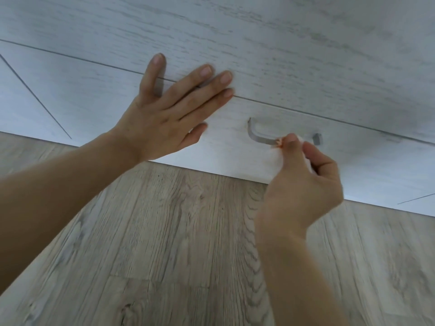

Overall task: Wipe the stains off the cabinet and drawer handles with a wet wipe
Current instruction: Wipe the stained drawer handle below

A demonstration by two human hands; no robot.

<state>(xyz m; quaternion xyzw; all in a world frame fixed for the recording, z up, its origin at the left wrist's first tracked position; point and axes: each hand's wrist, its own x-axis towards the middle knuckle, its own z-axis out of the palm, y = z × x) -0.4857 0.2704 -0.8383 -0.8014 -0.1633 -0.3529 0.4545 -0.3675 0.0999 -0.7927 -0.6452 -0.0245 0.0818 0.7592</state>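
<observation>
Right hand (303, 184) pinches a wipe (274, 158) on the handle (261, 138); left hand (164, 116) lies flat, fingers spread, on the drawer (223, 147).

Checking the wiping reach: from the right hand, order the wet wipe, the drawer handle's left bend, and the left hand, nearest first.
1. wet wipe, pinched in the right hand.
2. drawer handle left bend, just left of the fingertips.
3. left hand, flat on the drawer front, far left.

Two hands: left hand (164, 114), right hand (303, 184); one handle (260, 137); one wipe (277, 158).
</observation>
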